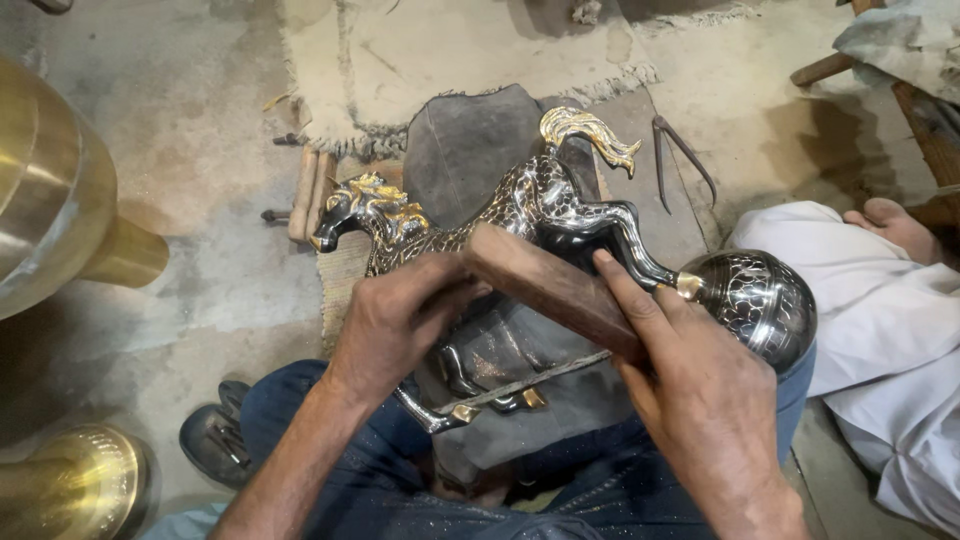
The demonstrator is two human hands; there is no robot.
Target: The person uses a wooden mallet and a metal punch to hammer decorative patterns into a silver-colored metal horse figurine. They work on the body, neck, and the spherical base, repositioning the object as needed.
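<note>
Two hands worked over the lap: the left hand [400,315] closed around something hidden in its grip, and the right hand [690,385] gripped a wooden block [550,288]. Just beyond lay the metal horse [500,215], its long axis from head at left to ball base [758,300] at right.
</note>
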